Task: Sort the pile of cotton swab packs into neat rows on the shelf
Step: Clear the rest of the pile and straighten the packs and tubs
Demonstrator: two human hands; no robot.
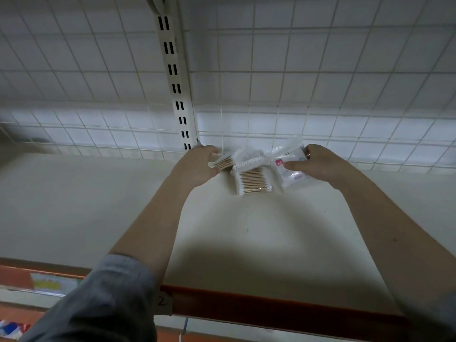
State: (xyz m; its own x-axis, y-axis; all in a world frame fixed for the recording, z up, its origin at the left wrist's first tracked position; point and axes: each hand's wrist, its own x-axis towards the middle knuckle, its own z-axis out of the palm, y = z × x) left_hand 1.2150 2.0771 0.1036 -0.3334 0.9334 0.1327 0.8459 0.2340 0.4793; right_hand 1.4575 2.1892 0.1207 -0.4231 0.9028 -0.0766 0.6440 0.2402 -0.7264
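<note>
At shelf rear: left hand grips swab pack; right hand pinches labelled pack, long axis front-to-back.

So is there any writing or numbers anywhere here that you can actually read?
"2": handwritten on a small tag on the shelf's orange front edge.
Pink label on the pack in the right hand: too blurred to read.
Price strip at lower left: too blurred to read.

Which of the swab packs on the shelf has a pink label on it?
The pack with the pink label is the rightmost one, pinched by the right hand. The middle pack and the one in the left hand show only wooden sticks through clear wrap.
</note>
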